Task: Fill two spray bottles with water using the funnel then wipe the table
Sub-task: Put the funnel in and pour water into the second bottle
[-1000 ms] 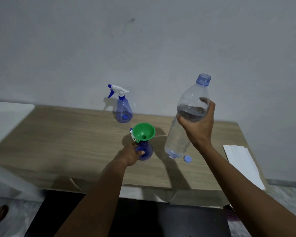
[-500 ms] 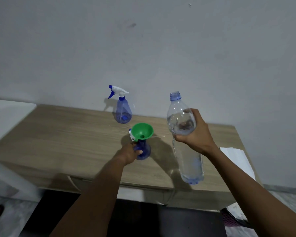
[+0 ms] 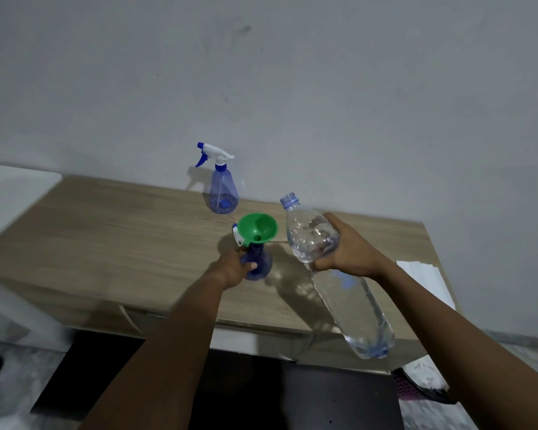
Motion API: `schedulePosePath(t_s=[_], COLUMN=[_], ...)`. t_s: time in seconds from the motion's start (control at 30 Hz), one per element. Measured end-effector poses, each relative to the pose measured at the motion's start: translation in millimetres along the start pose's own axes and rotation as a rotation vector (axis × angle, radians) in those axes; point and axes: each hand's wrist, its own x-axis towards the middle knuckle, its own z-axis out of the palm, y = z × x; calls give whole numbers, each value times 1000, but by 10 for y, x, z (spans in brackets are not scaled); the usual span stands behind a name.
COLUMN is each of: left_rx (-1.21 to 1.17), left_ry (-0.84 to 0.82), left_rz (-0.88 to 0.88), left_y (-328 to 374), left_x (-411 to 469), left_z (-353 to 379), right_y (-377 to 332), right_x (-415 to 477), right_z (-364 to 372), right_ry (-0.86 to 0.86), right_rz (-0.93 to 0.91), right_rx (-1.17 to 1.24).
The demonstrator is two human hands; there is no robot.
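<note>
- Your right hand (image 3: 348, 254) is clamped around the upper body of the clear water bottle (image 3: 339, 283). The bottle is held off the desk and tilted, its open neck pointing up and to the left toward the funnel, its base hanging nearer to you past the front edge of the desk.
- Water sits in the bottle; its mouth is just right of the funnel rim and a little above it, not touching it. I cannot tell whether any water is leaving the neck.
- Your left hand (image 3: 233, 268) is closed on the near spray bottle (image 3: 257, 265), a blue one standing upright on the desk (image 3: 121, 243), directly below the funnel.
- The green funnel (image 3: 257, 228) sits in the neck of that bottle, its wide mouth up and leaning slightly toward you.
- A white and blue part, seemingly a sprayer head (image 3: 238, 235), shows just left of the funnel, touching or very near its rim; most of it is hidden.
- Something small and blue shows through the bottle's wall, right of the funnel; it is too distorted to name.
- White folded paper (image 3: 426, 277) lies on the desk well to the right of the funnel, partly behind your right forearm.
- The far spray bottle (image 3: 222, 189) stands upright behind the funnel and slightly left, near the wall (image 3: 292, 88), with its white and blue trigger head fitted and its nozzle pointing left.
</note>
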Motion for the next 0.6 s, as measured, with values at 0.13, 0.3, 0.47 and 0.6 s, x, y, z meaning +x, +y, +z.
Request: schedulePosePath(t_s=[0.13,0.3,0.47,0.6], left_rx=[-2,7,-5,-12], left_ry=[3,-5,-11,-5], left_rz=[-4,2,16,18], left_y=[-20,-77,-104,-35], left_x=[10,62,101,53], left_z=[3,22,41,34], right_y=[-38,-64,-75,-97], right_x=[23,44,75,88], right_z=[-5,-22,-38,-64], right_ry=[-74,-116,-152,-215], right_rz=[35,49,49,105], right_rx=[-19,-67,-124,-141])
